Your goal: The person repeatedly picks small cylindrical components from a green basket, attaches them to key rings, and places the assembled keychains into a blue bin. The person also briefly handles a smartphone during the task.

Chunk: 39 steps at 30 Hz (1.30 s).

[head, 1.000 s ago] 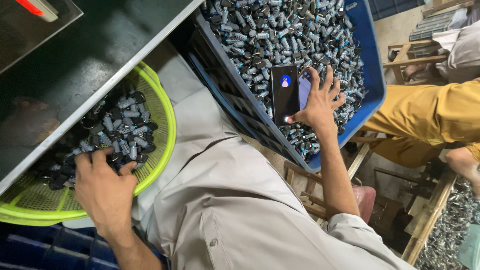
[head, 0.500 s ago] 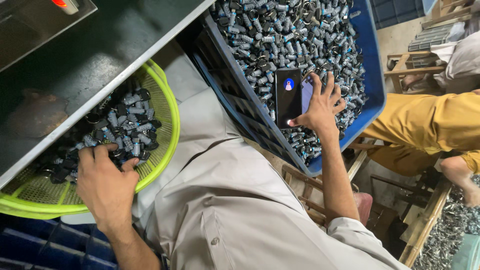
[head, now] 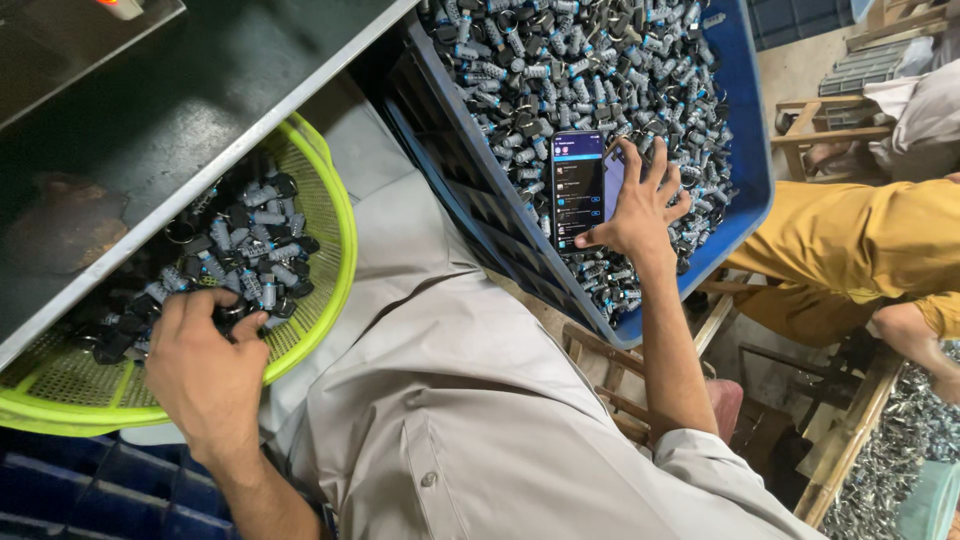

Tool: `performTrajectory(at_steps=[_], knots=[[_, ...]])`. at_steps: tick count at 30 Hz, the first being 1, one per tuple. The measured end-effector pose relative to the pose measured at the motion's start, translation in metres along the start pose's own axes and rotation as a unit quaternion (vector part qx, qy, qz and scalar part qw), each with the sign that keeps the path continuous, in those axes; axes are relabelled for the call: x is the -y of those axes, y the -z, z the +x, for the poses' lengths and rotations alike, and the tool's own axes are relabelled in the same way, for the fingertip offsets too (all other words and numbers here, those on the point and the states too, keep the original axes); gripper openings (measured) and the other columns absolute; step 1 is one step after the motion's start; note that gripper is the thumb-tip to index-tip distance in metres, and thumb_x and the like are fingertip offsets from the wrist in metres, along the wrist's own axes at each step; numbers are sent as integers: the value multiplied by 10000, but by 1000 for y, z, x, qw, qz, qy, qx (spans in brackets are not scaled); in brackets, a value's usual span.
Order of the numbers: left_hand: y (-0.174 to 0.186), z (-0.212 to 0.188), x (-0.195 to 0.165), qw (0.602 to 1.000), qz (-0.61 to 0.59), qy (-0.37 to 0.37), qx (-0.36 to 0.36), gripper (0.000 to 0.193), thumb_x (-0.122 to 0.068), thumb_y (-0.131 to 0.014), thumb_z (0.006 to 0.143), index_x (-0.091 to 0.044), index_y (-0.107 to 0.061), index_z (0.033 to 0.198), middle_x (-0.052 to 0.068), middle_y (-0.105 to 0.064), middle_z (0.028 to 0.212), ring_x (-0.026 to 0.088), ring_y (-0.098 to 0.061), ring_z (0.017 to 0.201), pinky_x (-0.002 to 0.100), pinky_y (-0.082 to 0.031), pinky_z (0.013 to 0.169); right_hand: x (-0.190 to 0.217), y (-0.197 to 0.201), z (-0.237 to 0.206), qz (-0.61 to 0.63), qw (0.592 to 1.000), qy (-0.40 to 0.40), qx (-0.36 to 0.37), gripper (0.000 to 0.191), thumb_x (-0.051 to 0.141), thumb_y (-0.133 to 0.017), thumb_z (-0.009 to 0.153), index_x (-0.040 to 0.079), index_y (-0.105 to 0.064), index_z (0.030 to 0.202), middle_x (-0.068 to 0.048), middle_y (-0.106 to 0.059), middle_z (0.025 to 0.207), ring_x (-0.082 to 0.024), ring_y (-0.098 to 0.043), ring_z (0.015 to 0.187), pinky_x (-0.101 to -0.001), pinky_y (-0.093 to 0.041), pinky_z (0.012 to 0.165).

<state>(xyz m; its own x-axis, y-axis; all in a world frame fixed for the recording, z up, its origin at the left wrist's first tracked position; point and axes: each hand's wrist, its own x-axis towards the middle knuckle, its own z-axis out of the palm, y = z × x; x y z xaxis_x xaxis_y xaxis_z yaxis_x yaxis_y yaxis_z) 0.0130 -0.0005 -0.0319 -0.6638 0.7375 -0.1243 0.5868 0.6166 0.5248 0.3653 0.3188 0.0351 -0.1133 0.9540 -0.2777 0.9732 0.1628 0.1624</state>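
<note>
Judging by their look, the small metal parts (head: 255, 255) were hard and slippery, gathered under curled left hand (head: 200, 370) fingers, while the phone (head: 578, 190) was steadied by spread right hand (head: 640, 205) fingers.

A slim black phone (head: 578, 190) with a lit dark screen lies on silvery metal parts (head: 560, 60) filling the blue plastic crate (head: 745, 150), right; more small black-and-silver parts (head: 250, 250) heap in a green mesh basket (head: 330, 220), left.

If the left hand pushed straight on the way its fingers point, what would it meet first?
The left hand points up-left into the pile of small black-and-silver parts in the green basket. Its fingertips seem to be among them already, so it would meet those first. How deep the pile is can't be told.
</note>
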Motion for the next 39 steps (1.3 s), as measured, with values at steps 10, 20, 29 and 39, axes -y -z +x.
performTrajectory(at_steps=[10, 20, 29, 39], knots=[[7, -6, -2, 987, -100, -56, -109, 285, 29, -820, 747, 3, -619, 946, 146, -664, 1058, 383, -617, 979, 487, -484, 845, 1, 13, -7, 30, 999, 25, -12, 1539, 369, -1051, 244, 303, -274, 1572, -177, -86, 1683, -507, -114, 1513, -720, -97, 1142], [-10, -10, 8, 918, -390, 27, -68, 207, 104, -763, 942, 46, -594, 1047, 128, -736, 1117, 141, -666, 938, 250, -538, 888, 53, 16, 38, 178, 950, 95, -238, 1009, 309, -987, 756, 157, -378, 1545, -152, -263, 1702, -380, -231, 1567, -614, -146, 1257], [-10, -18, 13, 915, -394, 56, -72, 202, 118, -760, 926, 53, -602, 1032, 132, -728, 1122, 131, -644, 901, 269, -527, 872, 58, 29, 38, 91, 977, 83, -176, 1273, 291, -1057, 472, 151, -318, 1499, -223, -172, 1638, -424, -167, 1492, -649, -98, 1151], [-18, -12, 13, 805, -588, 63, -51, 227, 113, -742, 1001, 38, -562, 1116, 195, -699, 1171, 175, -683, 1057, 278, -564, 970, 84, 44, -27, 330, 858, 309, -245, 706, 72, -1015, 730, 111, -592, 1294, -105, -628, 1339, -283, -625, 1310, -384, -490, 1166]])
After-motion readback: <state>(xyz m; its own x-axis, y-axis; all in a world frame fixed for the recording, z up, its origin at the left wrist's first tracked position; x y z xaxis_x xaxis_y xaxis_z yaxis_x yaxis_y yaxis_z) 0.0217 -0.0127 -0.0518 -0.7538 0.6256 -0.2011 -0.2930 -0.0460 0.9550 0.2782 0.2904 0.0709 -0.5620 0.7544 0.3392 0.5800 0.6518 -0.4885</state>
